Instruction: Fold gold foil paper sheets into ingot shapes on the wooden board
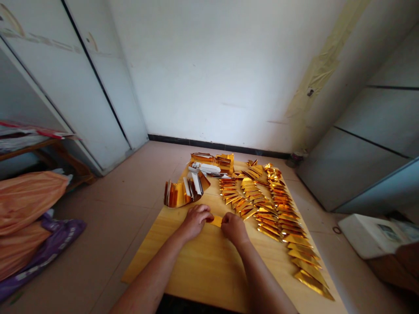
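Observation:
On a low yellow wooden table (183,270), my left hand (195,219) and my right hand (233,227) both pinch a small piece of gold foil paper (216,221) between them, pressing it against the tabletop. Each hand's fingers are curled closed on an end of the paper. Rows of folded gold paper pieces (281,213) lie to the right of my hands. A curled stack of unfolded gold and white sheets (183,192) lies just beyond my left hand.
More gold paper bundles (212,163) sit at the table's far end. Orange and purple bags (29,218) lie on the tiled floor at left, under a wooden bench (42,148). A white box (369,235) stands at right. White walls and cabinets surround the spot.

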The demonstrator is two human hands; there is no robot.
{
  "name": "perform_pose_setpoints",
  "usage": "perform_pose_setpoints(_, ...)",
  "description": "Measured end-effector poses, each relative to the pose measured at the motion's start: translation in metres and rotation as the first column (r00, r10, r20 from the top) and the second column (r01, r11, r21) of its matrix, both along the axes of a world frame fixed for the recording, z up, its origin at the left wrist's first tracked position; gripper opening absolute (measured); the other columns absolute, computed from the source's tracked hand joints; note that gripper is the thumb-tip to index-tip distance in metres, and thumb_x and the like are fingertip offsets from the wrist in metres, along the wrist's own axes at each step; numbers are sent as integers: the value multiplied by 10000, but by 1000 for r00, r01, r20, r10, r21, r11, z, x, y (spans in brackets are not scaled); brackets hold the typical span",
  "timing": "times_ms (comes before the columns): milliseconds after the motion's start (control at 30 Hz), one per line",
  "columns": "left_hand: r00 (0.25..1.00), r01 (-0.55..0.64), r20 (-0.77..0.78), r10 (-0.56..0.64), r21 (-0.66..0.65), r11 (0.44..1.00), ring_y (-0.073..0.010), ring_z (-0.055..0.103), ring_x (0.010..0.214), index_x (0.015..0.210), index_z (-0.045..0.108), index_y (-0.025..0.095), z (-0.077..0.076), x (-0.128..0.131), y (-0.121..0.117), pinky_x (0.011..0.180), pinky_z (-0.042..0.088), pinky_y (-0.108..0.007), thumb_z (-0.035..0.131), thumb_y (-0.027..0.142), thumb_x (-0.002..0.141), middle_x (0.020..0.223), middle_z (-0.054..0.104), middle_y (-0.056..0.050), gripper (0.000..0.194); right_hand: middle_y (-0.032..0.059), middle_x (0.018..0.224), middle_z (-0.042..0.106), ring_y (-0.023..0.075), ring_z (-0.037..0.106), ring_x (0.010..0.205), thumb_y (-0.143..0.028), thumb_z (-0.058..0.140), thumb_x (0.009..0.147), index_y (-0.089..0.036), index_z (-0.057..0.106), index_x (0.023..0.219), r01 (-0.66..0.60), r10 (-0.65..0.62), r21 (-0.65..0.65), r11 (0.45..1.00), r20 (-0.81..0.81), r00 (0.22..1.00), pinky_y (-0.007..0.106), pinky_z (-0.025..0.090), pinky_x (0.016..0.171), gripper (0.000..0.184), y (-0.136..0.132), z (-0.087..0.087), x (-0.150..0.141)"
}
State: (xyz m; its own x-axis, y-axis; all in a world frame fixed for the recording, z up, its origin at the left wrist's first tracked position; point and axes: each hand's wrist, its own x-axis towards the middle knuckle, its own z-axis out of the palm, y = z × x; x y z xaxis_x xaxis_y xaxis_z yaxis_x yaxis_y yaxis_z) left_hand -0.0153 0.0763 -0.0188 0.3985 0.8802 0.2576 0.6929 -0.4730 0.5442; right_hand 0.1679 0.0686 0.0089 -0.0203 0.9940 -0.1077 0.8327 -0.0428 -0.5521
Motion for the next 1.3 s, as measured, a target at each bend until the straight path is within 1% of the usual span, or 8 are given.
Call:
perform_pose_setpoints(100, 1000, 9, -5, -9, -2, 1000, -190, 549, 994, 887, 708, 252, -1, -2, 1, 862, 415, -341, 481, 76, 788, 1025, 616, -36, 303, 22, 703, 661, 141, 574, 657, -41, 520, 641, -184, 650, 738, 22, -22, -2, 1000, 1, 1000, 209, 329, 568, 216, -3, 0, 5)
perform_pose_setpoints(200, 1000, 5, -6, -5, 0, 1000, -192, 551, 1000, 897, 705, 255, -2, -3, 2, 864, 422, -342, 484, 82, 788, 1040, 618, -35, 301, 34, 747, 665, 151, 580, 658, -37, 520, 633, -167, 627, 963, 56, -56, 0, 998, -1, 998, 217, 335, 575, 371, -5, -2, 7)
perform_pose_setpoints(267, 1000, 9, 6, -9, 12, 1000, -185, 553, 1001, 927, 695, 255, -4, -4, 3, 869, 425, -335, 468, 64, 780, 1042, 621, -32, 331, 50, 779, 669, 159, 592, 686, -37, 521, 644, -157, 602, 1035, 52, -52, 10, 999, -2, 999, 220, 340, 586, 417, -6, -3, 7)
perform_pose_setpoints(400, 1000, -5, 17, 5, 34, 999, -192, 539, 1049, 1042, 645, 246, -7, -3, 2, 922, 405, -357, 439, 5, 716, 1089, 622, -32, 455, 47, 774, 663, 159, 597, 701, -46, 525, 675, -173, 612, 923, 25, -25, 26, 999, -3, 1000, 213, 333, 583, 292, -9, -3, 7)
perform_pose_setpoints(533, 999, -47, 17, 46, 45, 998, -213, 522, 1091, 1095, 601, 236, -5, -1, -2, 955, 385, -387, 461, 24, 702, 1131, 614, -45, 468, 25, 750, 655, 142, 594, 675, -39, 517, 697, -184, 582, 923, 30, -28, 58, 998, -41, 999, 199, 325, 571, 276, -16, -2, 6)
perform_pose_setpoints(867, 993, -85, 95, 76, 96, 992, -205, 550, 1003, 932, 565, 210, 2, 2, -9, 906, 424, -375, 465, 23, 683, 1006, 627, -51, 327, -1, 750, 648, 128, 592, 642, -80, 479, 773, -207, 520, 889, 9, -16, 151, 988, 44, 999, 212, 271, 540, 177, -27, -3, 0)
perform_pose_setpoints(1133, 986, -108, 144, 81, 192, 975, -206, 517, 1083, 788, 519, 200, -1, 1, -14, 936, 431, -378, 442, -13, 654, 1097, 587, -68, 264, -3, 783, 619, 111, 575, 593, -146, 493, 824, -222, 530, 883, -111, 29, 257, 960, 304, 952, 245, 225, 497, 102, -41, 5, -3)
perform_pose_setpoints(1300, 988, -95, 135, 71, 180, 979, -202, 516, 1075, 705, 510, 192, 4, 1, -16, 931, 437, -360, 437, -30, 619, 1083, 589, -63, 249, 16, 753, 598, 129, 557, 631, -135, 486, 830, -220, 573, 832, -160, 33, 323, 933, 364, 931, 249, 254, 525, 121, -44, 8, -3)
